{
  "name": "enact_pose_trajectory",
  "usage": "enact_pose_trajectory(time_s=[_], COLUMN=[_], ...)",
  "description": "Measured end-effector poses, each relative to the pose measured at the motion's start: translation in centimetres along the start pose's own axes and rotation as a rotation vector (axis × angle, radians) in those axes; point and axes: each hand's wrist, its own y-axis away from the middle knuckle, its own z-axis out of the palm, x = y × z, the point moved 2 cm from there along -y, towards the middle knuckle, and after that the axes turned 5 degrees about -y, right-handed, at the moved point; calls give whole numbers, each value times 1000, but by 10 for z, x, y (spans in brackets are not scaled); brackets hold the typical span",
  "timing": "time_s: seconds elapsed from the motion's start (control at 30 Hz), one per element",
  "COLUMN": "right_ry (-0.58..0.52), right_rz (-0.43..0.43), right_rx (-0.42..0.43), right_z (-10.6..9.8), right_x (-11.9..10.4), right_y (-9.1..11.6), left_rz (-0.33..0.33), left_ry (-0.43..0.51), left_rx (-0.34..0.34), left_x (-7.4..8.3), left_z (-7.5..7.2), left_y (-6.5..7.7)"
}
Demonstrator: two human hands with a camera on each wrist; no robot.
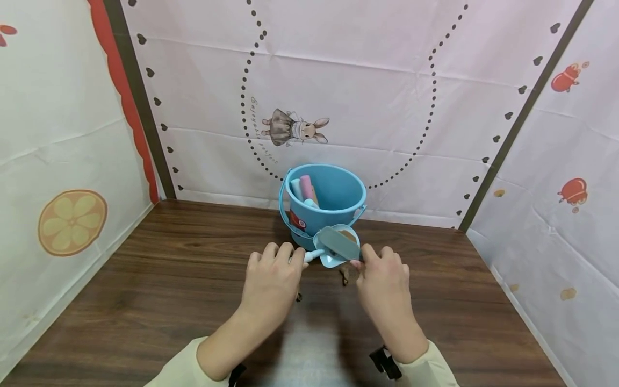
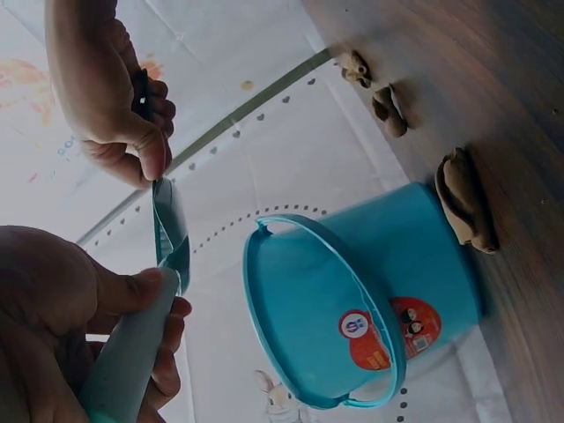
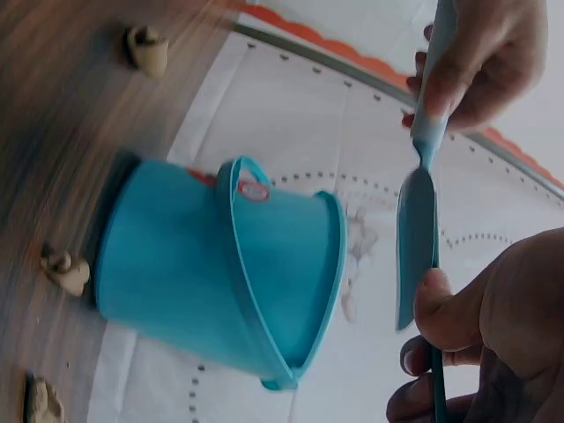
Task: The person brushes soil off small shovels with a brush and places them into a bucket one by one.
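My left hand (image 1: 273, 274) grips the handle of a light blue toy shovel (image 1: 331, 262). Its round scoop is tilted in front of the bucket, with a bit of brown material (image 1: 348, 235) showing in it. With thumb and fingers, my right hand (image 1: 384, 285) holds a flat grey-blue scraper (image 1: 338, 243) that lies across the scoop; in the right wrist view it appears edge-on. The blue bucket (image 2: 352, 273) stands upright just behind both tools. Brown, clay-like lumps (image 2: 465, 201) lie on the table around its base.
Inside the bucket lean several pastel sticks, one of them pink (image 1: 306, 186). More brown pieces (image 3: 147, 50) lie on the wooden tabletop (image 1: 145, 301). Printed white cloth walls (image 1: 208, 97) stand along the back and both sides; the bucket is close to the back one.
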Motion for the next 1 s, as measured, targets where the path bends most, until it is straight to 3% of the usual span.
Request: enact_pose_trajectory(time_s=[0.4, 0.67, 1.0], right_ry=[-29, -63, 18], right_rz=[64, -67, 34], right_rx=[-31, -69, -55], right_z=[-5, -1, 0], right_x=[10, -15, 2], right_y=[-5, 6, -1], left_rz=[14, 2, -11], left_ry=[9, -26, -32], left_rx=[-15, -30, -25], left_x=[-1, -4, -2], left_z=[1, -2, -4], left_y=[2, 1, 1])
